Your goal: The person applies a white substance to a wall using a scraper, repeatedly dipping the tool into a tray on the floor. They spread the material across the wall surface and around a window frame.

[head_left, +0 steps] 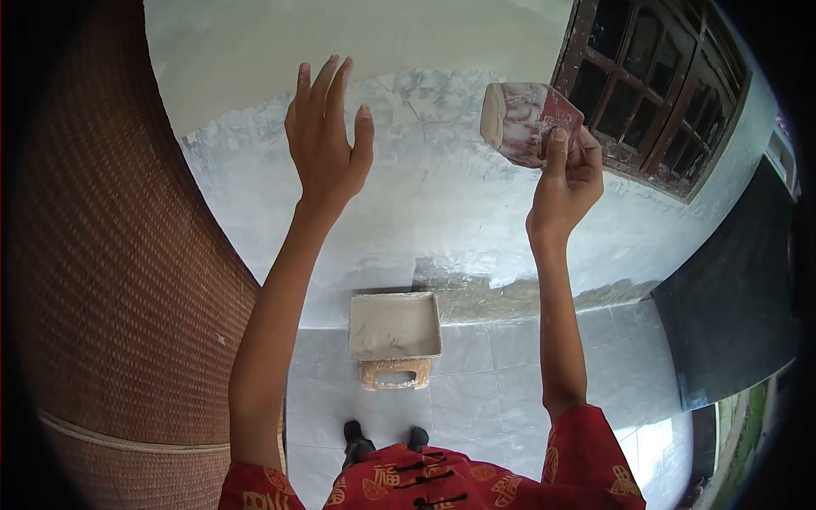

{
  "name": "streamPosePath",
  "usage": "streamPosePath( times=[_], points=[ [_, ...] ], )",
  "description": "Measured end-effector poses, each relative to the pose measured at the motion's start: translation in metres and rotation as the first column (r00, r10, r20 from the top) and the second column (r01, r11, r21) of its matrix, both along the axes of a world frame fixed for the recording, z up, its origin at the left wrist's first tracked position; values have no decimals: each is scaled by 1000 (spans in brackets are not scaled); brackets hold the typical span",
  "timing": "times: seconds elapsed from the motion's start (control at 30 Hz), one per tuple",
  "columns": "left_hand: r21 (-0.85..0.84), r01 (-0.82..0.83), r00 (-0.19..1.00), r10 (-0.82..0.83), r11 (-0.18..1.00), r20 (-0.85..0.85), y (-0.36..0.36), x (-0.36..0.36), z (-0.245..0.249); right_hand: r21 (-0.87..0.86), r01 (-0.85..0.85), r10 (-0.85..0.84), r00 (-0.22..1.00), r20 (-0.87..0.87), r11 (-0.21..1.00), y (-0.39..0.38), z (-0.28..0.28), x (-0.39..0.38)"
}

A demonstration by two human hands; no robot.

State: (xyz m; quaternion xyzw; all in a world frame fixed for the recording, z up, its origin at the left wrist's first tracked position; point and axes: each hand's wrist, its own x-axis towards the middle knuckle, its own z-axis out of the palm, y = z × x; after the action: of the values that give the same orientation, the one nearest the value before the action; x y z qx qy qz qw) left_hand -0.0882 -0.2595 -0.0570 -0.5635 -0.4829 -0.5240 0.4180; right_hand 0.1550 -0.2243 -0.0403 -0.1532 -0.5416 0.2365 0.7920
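Note:
My right hand (568, 174) pinches a flat reddish plastic putty scraper (534, 121) at its right end, thumb on the near face. Wet off-white putty coats the scraper's left edge. Raised at the left, my left hand (327, 136) has its fingers spread and holds nothing; it overlaps the wall in this view. The wall (425, 204) carries a smooth cream coat along the top and patchy grey-white plaster below. Down by the wall's foot, a rectangular tray (396, 357) contains a layer of pale putty.
The tray rests on a small stained stool (372, 378) on grey floor tiles (467, 382). A woven mat (127, 255) stands along the left side. To the right are a brown-framed window (650, 140) and a dark panel (735, 297). My feet (354, 432) are below the stool.

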Motion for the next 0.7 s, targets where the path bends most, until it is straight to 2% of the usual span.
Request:
streamPosePath(
  times=[0.2, 0.37, 0.5, 0.63, 0.7],
  points=[
    [-113, 91, 987, -75, 989, 139, -1, -51, -64, -178, 43, -30, 997, 74, 983, -16, -52, -41],
    [-254, 116, 976, -63, 960, 209, 2, -77, -137, -310, 131, -77, 980, 181, 942, -21, -113, -66],
    [-357, 160, 955, -53, 920, 292, 5, -83, -211, -398, 182, -61, 953, 298, 899, -18, -166, -77],
    [-475, 182, 922, 18, 861, 386, -3, -80, -302, -468, 247, -23, 901, 433, 848, -4, -246, -79],
    [-551, 204, 904, 61, 810, 423, -13, -74, -349, -510, 360, -16, 828, 560, 781, -3, -284, -82]
  ],
)
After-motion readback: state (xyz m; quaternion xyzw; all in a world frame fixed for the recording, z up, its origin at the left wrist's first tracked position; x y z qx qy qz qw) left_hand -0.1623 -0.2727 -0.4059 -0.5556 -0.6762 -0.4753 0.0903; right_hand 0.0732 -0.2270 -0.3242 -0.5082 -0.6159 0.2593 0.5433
